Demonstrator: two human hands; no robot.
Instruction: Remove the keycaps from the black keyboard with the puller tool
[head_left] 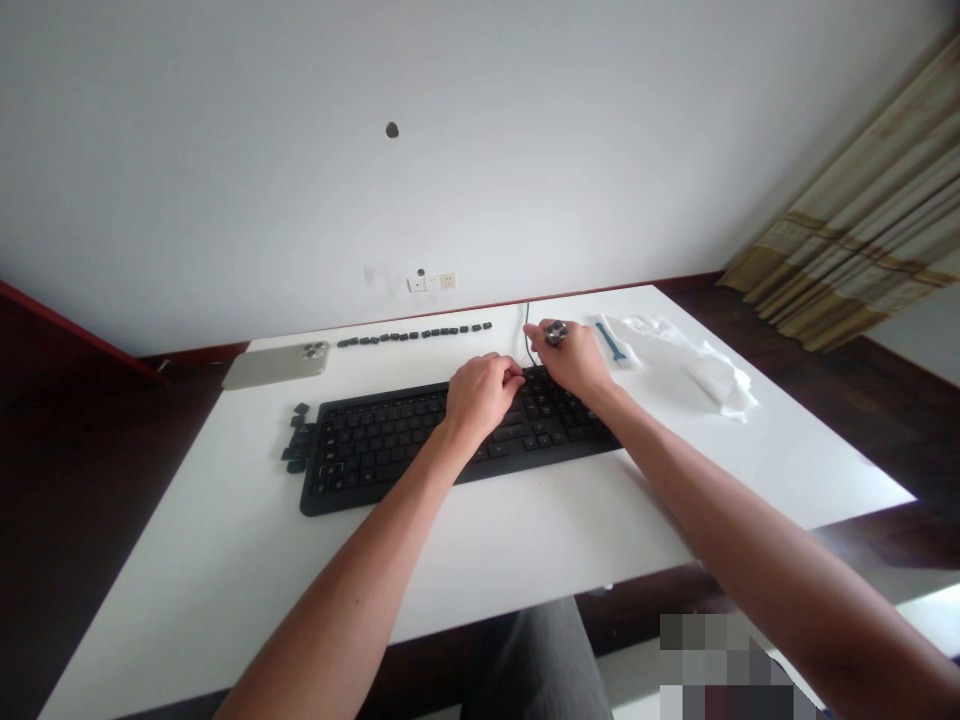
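A black keyboard [405, 435] lies across the white table, with several keys in its left part and right part showing. My left hand [481, 400] is at its upper edge, right of the middle, fingers curled and pressed together; whatever the fingertips grip is hidden. Beyond the keyboard's upper right part, my right hand [577, 358] is closed around a small dark object with shiny patches [556, 332]. Its exact kind is too small to tell. Loose black keycaps [300, 440] are heaped beside the keyboard's left end.
A row of small black keycaps [414, 335] runs along the table's back. A phone [277, 366] lies at the back left. On the right are a blue brush-like tool [611, 341] and crumpled white cloth or tissue [690, 362]. A cable [528, 325] crosses the back edge.
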